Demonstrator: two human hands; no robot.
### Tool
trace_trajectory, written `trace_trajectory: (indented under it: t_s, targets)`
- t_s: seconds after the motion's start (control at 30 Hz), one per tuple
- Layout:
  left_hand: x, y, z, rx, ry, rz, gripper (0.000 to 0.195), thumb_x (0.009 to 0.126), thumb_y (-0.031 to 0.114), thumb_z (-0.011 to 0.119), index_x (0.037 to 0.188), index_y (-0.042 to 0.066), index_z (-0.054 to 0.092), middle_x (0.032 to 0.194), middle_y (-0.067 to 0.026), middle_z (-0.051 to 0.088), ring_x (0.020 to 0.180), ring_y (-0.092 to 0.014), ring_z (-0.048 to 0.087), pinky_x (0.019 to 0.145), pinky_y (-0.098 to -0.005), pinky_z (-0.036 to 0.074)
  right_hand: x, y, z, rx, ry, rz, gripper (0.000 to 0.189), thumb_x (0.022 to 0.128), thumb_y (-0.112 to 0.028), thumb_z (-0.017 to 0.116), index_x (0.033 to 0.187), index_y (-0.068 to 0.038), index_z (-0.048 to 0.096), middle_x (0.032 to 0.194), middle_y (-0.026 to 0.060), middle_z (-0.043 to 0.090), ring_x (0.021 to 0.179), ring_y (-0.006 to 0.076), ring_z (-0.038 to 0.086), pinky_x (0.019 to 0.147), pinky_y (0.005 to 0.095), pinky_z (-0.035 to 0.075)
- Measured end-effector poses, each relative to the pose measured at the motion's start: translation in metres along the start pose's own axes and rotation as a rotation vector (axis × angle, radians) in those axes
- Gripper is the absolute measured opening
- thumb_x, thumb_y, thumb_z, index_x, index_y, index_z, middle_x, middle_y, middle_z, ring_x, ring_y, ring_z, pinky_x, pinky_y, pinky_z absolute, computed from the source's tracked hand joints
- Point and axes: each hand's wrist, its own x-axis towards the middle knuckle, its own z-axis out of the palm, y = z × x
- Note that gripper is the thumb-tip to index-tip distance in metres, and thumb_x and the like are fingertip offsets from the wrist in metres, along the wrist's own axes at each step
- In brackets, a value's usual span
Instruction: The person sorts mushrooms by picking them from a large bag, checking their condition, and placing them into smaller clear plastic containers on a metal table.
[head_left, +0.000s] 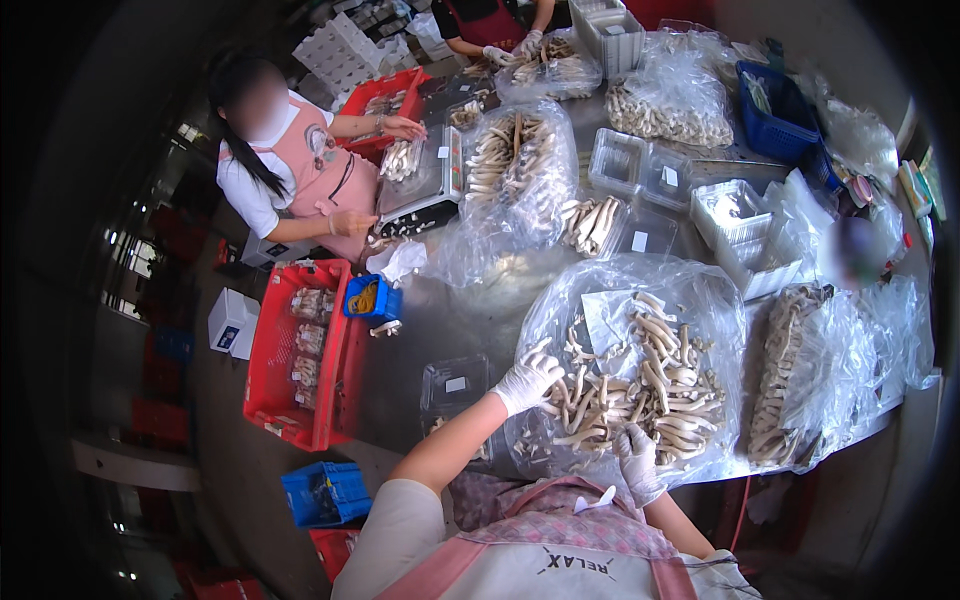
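My left hand (529, 379), in a white glove, is at the left edge of a heap of long pale mushrooms (679, 405). Its fingers are bent, and whether they grip a stem cannot be made out. My right hand (637, 461), gloved too, is at the near side of the same heap with its fingers drawn together; what may be between them is hidden. The mushrooms lie loose on a spread transparent plastic bag (547, 307), along with a white paper sheet (611, 319). Left of my left hand is a transparent plastic punnet (454, 382) with a white label, partly covered by my forearm.
A red crate (259, 390) with packed mushrooms stands left, near a blue basket of rubber bands (384, 304). Bagged mushrooms (776, 375) lie right, below stacked punnets (757, 262). Across the steel table, one person works beside a scale (420, 187); another person's gloved hands (517, 51) handle mushrooms.
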Motion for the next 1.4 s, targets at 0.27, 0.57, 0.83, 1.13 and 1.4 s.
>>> trace_trajectory:
  t_s: [0.27, 0.57, 0.83, 1.13, 1.4]
  targets:
    - [0.012, 0.043, -0.02, -2.374, 0.74, -0.916, 0.037, 0.09, 0.015, 0.05, 0.125, 0.007, 0.045, 0.114, -0.0062, 0.051, 0.104, -0.019, 0.052, 0.097, -0.0388, 0.04, 0.029, -0.009, 0.014, 0.134, 0.041, 0.02, 0.024, 0.094, -0.016, 0.049, 0.109, 0.001, 0.057, 0.071, 0.0037, 0.056, 0.064, 0.0111, 0.05, 0.058, 0.0263, 0.042]
    - [0.028, 0.097, -0.065, -2.431, 0.519, -0.715, 0.051, 0.091, 0.025, 0.047, 0.134, 0.001, 0.035, 0.136, -0.0149, 0.04, 0.129, -0.028, 0.035, 0.107, -0.0397, 0.028, 0.035, -0.064, 0.017, 0.406, -0.031, -0.056, 0.022, 0.093, -0.013, 0.051, 0.112, -0.003, 0.058, 0.094, -0.0015, 0.054, 0.085, 0.0085, 0.048, 0.078, 0.0244, 0.04]
    - [0.023, 0.116, -0.07, -2.314, 0.465, -0.726, 0.044, 0.092, 0.025, 0.046, 0.128, 0.001, 0.039, 0.12, -0.0134, 0.052, 0.113, -0.028, 0.05, 0.096, -0.0404, 0.041, 0.024, -0.073, 0.025, 0.634, -0.072, 0.116, 0.025, 0.088, -0.008, 0.059, 0.112, -0.002, 0.056, 0.096, -0.0002, 0.058, 0.084, 0.0057, 0.051, 0.073, 0.0199, 0.044]
    - [0.022, 0.127, -0.082, -2.555, 0.536, -0.804, 0.037, 0.094, 0.026, 0.05, 0.126, 0.008, 0.044, 0.119, -0.0079, 0.054, 0.111, -0.022, 0.052, 0.094, -0.0411, 0.044, 0.028, -0.083, -0.01, 0.144, 0.021, -0.347, 0.031, 0.078, 0.002, 0.064, 0.107, -0.007, 0.065, 0.092, 0.0057, 0.058, 0.084, 0.017, 0.055, 0.075, 0.0286, 0.045]
    - [0.018, 0.123, -0.08, -2.345, 0.385, -0.946, 0.022, 0.091, 0.008, 0.051, 0.113, 0.004, 0.049, 0.114, -0.0091, 0.057, 0.106, -0.026, 0.056, 0.093, -0.0418, 0.048, 0.024, -0.072, -0.01, 0.292, -0.01, -0.334, 0.022, 0.088, -0.003, 0.055, 0.109, -0.004, 0.061, 0.085, 0.0056, 0.054, 0.078, 0.0135, 0.054, 0.071, 0.0246, 0.044]
